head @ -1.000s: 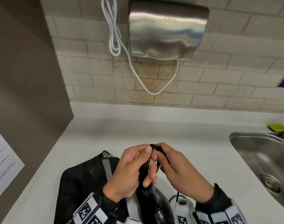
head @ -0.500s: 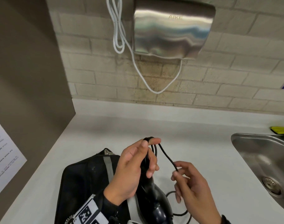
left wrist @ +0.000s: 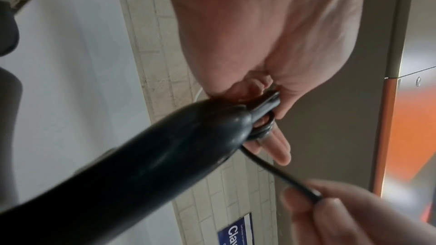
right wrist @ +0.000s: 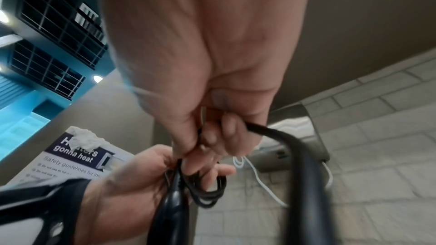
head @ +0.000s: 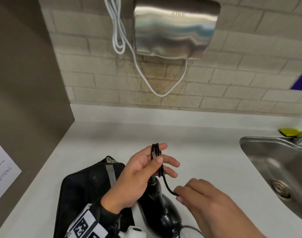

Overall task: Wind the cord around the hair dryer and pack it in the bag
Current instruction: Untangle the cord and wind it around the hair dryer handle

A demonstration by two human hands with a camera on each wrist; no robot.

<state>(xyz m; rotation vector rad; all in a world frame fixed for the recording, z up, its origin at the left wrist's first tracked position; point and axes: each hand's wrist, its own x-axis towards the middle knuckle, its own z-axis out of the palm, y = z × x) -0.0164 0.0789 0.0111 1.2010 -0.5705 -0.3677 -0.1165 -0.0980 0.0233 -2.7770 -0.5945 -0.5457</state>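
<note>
My left hand (head: 146,167) holds the black hair dryer (head: 162,210) by the end of its handle, above the counter. Loops of the black cord (head: 156,152) lie over its index finger, pinned by the thumb; the other fingers stick out straight. The same handle (left wrist: 146,157) fills the left wrist view, loops at its tip. A strand runs down from the loops to my right hand (head: 195,193), which pinches the cord (right wrist: 278,133) between thumb and fingertips, low and to the right. The black bag (head: 88,188) lies on the counter under the left wrist.
A steel sink (head: 274,169) is set into the white counter (head: 112,134) at the right, with a yellow object (head: 288,132) behind it. A steel hand dryer (head: 176,28) with a white cable (head: 119,40) hangs on the brick wall. A brown partition (head: 26,83) bounds the left.
My right hand left the loops at the left hand and drew a strand of cord down and to the right. The left hand's fingers spread out.
</note>
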